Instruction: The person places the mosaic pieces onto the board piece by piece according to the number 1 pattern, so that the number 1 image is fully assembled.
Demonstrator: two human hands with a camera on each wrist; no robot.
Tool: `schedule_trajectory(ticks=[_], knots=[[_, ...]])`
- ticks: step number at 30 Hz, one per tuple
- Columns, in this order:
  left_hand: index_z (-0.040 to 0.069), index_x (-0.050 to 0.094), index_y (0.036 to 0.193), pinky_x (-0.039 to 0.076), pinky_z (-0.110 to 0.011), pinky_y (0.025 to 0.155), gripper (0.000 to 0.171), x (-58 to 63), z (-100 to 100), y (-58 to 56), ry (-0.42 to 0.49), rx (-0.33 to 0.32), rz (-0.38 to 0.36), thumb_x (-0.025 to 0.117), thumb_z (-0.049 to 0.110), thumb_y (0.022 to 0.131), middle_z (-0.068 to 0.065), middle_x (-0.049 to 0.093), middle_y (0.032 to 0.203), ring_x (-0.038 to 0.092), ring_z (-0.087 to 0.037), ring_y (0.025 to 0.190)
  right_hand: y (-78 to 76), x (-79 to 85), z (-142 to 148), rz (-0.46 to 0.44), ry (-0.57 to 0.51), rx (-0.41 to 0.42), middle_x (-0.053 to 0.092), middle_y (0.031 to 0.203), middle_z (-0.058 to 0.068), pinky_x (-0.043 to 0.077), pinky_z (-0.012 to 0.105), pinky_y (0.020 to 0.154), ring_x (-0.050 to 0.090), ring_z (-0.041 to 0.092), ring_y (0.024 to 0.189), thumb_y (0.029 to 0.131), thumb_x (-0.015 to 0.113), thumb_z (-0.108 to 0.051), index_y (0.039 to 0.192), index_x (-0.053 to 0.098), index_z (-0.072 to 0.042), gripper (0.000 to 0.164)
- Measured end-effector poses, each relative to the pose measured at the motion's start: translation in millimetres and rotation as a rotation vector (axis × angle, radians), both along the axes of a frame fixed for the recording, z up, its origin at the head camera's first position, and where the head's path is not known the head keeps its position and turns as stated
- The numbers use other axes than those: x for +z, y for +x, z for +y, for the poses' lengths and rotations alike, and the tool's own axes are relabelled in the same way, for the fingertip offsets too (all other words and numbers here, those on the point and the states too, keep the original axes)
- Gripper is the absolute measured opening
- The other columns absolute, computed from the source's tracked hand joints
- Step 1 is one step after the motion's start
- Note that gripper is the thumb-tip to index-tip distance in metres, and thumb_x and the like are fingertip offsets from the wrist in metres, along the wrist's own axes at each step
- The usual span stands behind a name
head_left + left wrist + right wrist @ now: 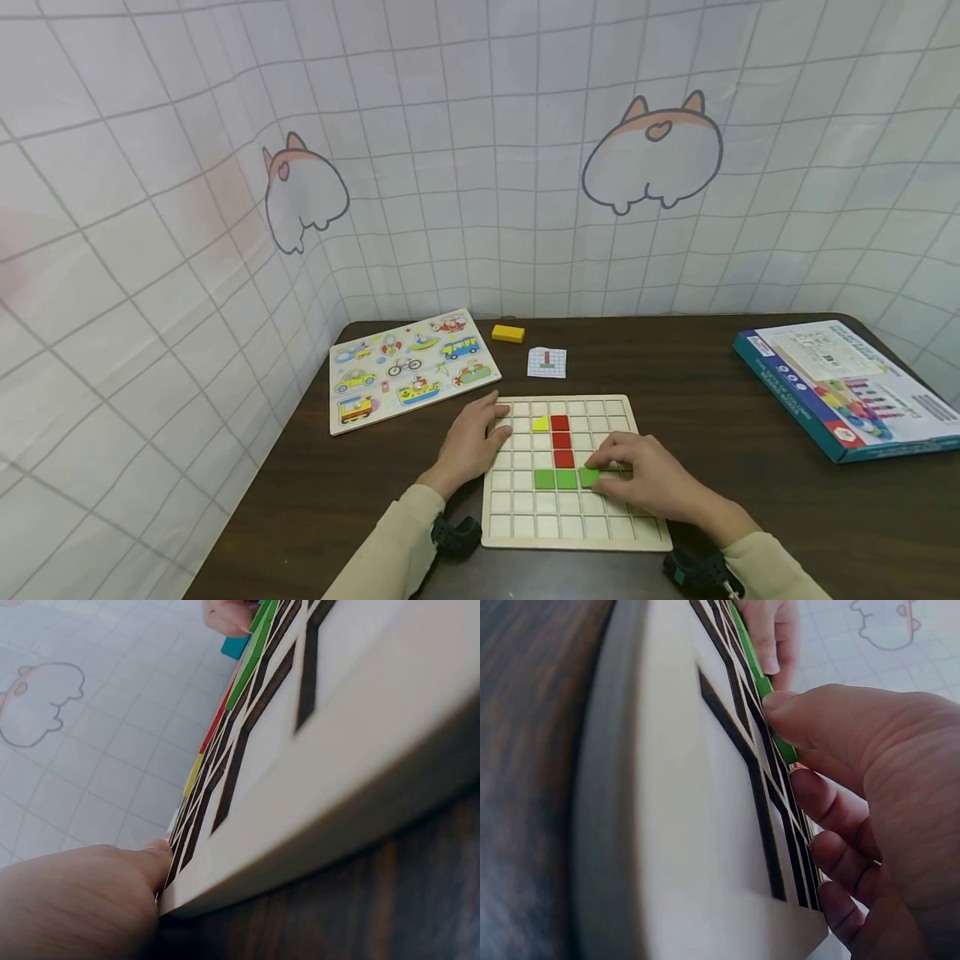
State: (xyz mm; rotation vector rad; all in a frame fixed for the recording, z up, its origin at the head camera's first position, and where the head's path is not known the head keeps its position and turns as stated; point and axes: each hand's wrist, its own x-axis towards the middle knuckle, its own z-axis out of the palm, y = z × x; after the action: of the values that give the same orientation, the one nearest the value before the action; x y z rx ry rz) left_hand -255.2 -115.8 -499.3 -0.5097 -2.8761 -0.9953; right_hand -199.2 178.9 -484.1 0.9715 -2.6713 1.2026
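Observation:
A pale wooden grid board (522, 527) lies on the dark table. My right hand (651, 473) pinches a green square tile (588, 477) between thumb and forefinger, at the right end of a row with two other green tiles (556, 479). In the right wrist view the thumb (817, 712) presses on the tile, low against the board. A column of red tiles (562, 439) stands above this row, with a yellow piece (541, 424) left of its top. My left hand (468, 442) rests along the board's left edge, fingers extended, thumb at the rim.
Beyond the board lies a small paper card (547, 362) with a coloured grid pattern, near a yellow block (508, 333). A picture puzzle board (390, 387) sits back left. A flat teal-edged box (847, 383) lies at the right. Grid-patterned fabric (480, 167) encloses the table.

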Motion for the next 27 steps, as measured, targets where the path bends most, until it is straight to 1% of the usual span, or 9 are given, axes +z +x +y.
schedule_trajectory(ticks=[4, 12, 18, 24, 27], knots=[[0.017, 0.059, 0.135, 0.032, -0.05, 0.114, 0.038, 0.2, -1.5, 0.8, -0.002, 0.012, -0.004, 0.058, 0.032, 0.1, -0.002, 0.034, 0.156, 0.03, -0.026, 0.144, 0.0, 0.6, -1.8, 0.008, 0.007, -0.001, 0.063, 0.095, -0.012, 0.049, 0.025, 0.072, 0.057, 0.008, 0.084, 0.084, 0.079, -0.024, 0.1, 0.075, -0.025, 0.017], [0.017, 0.06, 0.134, 0.033, -0.05, 0.113, 0.037, 0.1, -2.9, -0.4, -0.005, 0.017, 0.002, 0.058, 0.032, 0.1, -0.002, 0.035, 0.156, 0.031, -0.027, 0.144, -1.8, -0.4, -3.5, 0.026, 0.011, -0.009, 0.063, 0.095, -0.012, 0.048, 0.025, 0.071, 0.056, 0.007, 0.085, 0.083, 0.08, -0.027, 0.099, 0.076, -0.025, 0.017], [0.017, 0.06, 0.134, 0.033, -0.051, 0.113, 0.038, 0.7, -3.1, -0.2, -0.005, 0.014, 0.002, 0.058, 0.032, 0.099, -0.003, 0.035, 0.156, 0.031, -0.027, 0.143, -2.1, -1.5, -3.5, 0.007, 0.016, -0.031, 0.063, 0.094, -0.013, 0.048, 0.024, 0.071, 0.056, 0.005, 0.085, 0.082, 0.081, -0.028, 0.099, 0.076, -0.026, 0.018], [0.018, 0.061, 0.133, 0.032, -0.051, 0.113, 0.037, 0.4, -2.5, 2.6, -0.002, 0.019, -0.008, 0.059, 0.031, 0.099, -0.002, 0.035, 0.156, 0.03, -0.026, 0.144, 0.6, -1.5, -3.5, -0.045, 0.001, -0.066, 0.065, 0.092, -0.014, 0.049, 0.024, 0.071, 0.055, 0.003, 0.082, 0.089, 0.073, -0.031, 0.101, 0.075, -0.023, 0.014], [0.016, 0.061, 0.134, 0.033, -0.052, 0.113, 0.038, -1.2, -0.4, 2.8, -0.004, 0.005, 0.008, 0.059, 0.03, 0.099, -0.004, 0.036, 0.155, 0.031, -0.028, 0.143, 2.8, -2.3, -1.0, -0.05, -0.016, -0.097, 0.065, 0.094, -0.014, 0.05, 0.024, 0.071, 0.056, 0.003, 0.082, 0.091, 0.071, -0.032, 0.1, 0.075, -0.023, 0.013]])
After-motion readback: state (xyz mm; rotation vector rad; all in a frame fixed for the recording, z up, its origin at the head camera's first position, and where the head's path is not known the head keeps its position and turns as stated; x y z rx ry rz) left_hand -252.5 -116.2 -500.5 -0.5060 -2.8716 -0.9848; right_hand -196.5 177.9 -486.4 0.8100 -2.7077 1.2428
